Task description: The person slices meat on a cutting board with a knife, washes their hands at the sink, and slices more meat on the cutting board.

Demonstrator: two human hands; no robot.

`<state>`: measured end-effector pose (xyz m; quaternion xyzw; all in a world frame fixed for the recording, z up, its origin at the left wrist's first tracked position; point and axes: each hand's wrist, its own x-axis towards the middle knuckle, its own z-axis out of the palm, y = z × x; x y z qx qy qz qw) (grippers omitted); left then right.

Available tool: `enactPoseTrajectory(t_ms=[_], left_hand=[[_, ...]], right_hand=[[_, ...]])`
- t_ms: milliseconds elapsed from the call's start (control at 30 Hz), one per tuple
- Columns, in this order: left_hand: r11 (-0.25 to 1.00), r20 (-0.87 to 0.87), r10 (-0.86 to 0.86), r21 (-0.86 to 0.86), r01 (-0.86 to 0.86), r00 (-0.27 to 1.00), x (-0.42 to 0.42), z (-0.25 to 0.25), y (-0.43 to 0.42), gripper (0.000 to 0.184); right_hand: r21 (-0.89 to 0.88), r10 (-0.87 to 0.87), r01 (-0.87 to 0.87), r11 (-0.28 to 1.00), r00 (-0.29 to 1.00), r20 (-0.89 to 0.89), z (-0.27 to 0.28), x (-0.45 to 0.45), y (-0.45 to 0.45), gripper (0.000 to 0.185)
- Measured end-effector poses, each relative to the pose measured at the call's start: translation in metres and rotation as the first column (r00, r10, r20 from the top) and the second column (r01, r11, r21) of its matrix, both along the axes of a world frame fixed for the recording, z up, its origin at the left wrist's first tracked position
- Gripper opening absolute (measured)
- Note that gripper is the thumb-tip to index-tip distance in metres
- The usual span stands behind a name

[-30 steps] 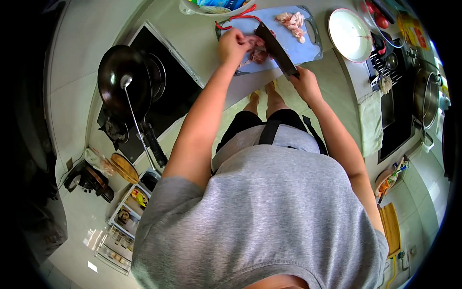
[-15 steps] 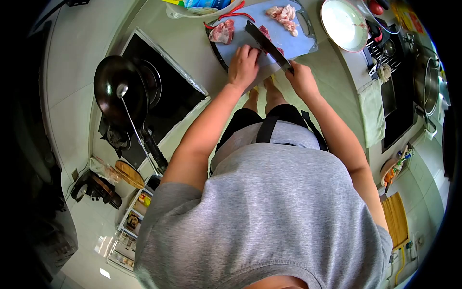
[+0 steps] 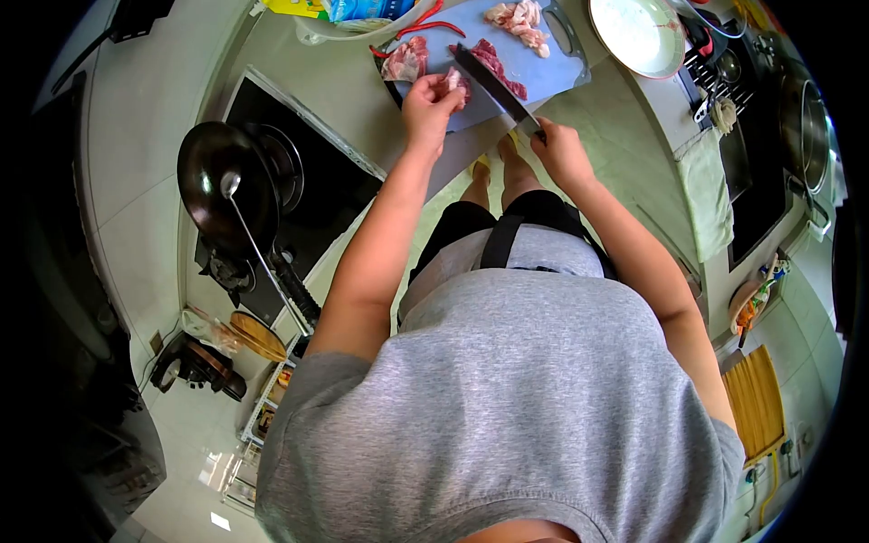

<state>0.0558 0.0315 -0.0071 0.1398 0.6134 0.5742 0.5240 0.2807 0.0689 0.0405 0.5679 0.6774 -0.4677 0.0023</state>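
Observation:
My right hand (image 3: 561,152) is closed round the handle of a cleaver (image 3: 493,89), its dark blade slanting up and left over the blue cutting board (image 3: 543,77). Between the fingers of my left hand (image 3: 428,113) is a piece of raw meat (image 3: 458,88), just left of the blade. Dark red sliced meat (image 3: 496,65) lies on the board right of the blade. Behind my left hand rests a larger chunk of meat (image 3: 405,60). Pale fatty pieces (image 3: 520,23) are heaped at the board's far side. Red chilies (image 3: 425,25) lie along its left edge.
A wok (image 3: 217,185) with a ladle (image 3: 232,185) in it stands on the stove at left. At the right, a white plate (image 3: 638,36) sits on the counter near a hanging cloth (image 3: 706,199). A clear bowl with packets (image 3: 362,27) is at the back left.
My left hand has lifted a piece of meat and shifted a little left, away from the blade. The sliced meat beside the cleaver is now more exposed. The view has shifted slightly.

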Motion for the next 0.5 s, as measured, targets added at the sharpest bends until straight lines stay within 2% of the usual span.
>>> enactPoseTrajectory(t_ms=[67, 133, 167, 200, 233, 267, 333, 367, 433, 500], left_hand=[[0.999, 0.071, -0.051, 0.004, 0.051, 0.996, 0.009, -0.001, 0.005, 0.023], [0.998, 0.069, -0.035, -0.052, 0.039, 0.997, 0.011, -0.010, 0.006, 0.025], [0.986, -0.389, -0.130, -0.150, 0.076, 0.912, 0.011, -0.014, 0.003, 0.025], [0.966, -0.749, -0.235, -0.251, 0.062, 0.619, 0.011, -0.014, 0.001, 0.026], [0.979, -0.875, -0.178, -0.202, -0.007, 0.450, 0.012, -0.014, -0.003, 0.027], [0.980, -0.876, -0.176, -0.201, -0.007, 0.450, 0.009, -0.014, -0.006, 0.027], [0.953, -0.971, -0.104, -0.035, 0.301, 0.217, 0.001, -0.003, -0.008, 0.027], [0.912, -0.979, -0.125, -0.049, 0.406, 0.161, 0.002, 0.001, -0.009, 0.029], [0.880, -0.981, -0.154, -0.081, 0.467, 0.119, 0.002, -0.010, -0.010, 0.030], [0.840, -0.981, -0.184, -0.127, 0.527, 0.057, 0.002, -0.019, -0.013, 0.031]], right_hand=[[0.040, 0.005, -0.005, 0.999, 1.000, -0.004, 0.000, 0.005, 0.002, 0.034], [0.082, 0.010, -0.010, 0.997, 1.000, -0.007, 0.000, 0.009, 0.004, 0.030], [0.084, 0.033, -0.033, 0.996, 0.999, 0.010, 0.000, 0.011, 0.006, 0.030], [0.087, 0.057, -0.059, 0.995, 0.998, 0.026, 0.001, 0.011, 0.007, 0.030], [0.088, 0.058, -0.060, 0.994, 0.998, 0.025, 0.002, 0.010, 0.007, 0.030], [0.098, 0.059, -0.062, 0.993, 0.998, 0.025, 0.003, 0.010, 0.007, 0.031], [0.106, 0.060, -0.062, 0.992, 0.998, 0.026, 0.005, 0.010, 0.004, 0.032], [0.110, 0.057, -0.058, 0.992, 0.998, 0.010, 0.006, 0.009, 0.002, 0.032], [0.112, 0.057, -0.056, 0.992, 0.998, -0.007, 0.007, 0.010, -0.001, 0.033], [0.109, 0.158, -0.164, 0.980, 0.985, 0.066, 0.010, 0.012, -0.001, 0.036]])
